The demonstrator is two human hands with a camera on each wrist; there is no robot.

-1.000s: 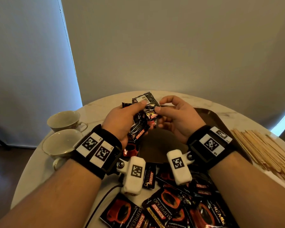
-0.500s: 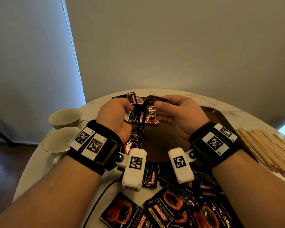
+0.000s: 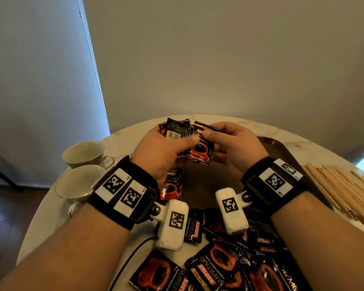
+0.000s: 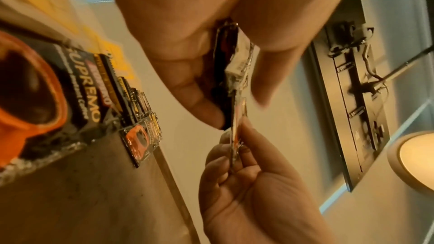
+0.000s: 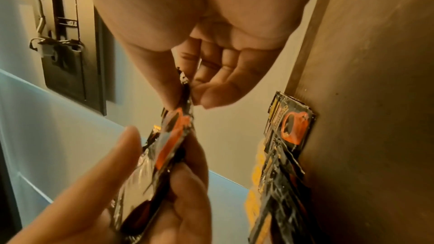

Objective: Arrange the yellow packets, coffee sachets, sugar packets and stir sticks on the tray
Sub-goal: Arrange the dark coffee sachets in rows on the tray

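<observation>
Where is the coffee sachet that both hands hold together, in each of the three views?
Head: the coffee sachet is upper centre, face towards the camera.
Left wrist: edge-on at centre.
Right wrist: edge-on, centre-left.
Shared landmark: the row of sachets standing on the brown tray.

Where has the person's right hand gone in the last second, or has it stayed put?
No. The right hand sits as near the tray rim as before, pinching a coffee sachet.
</observation>
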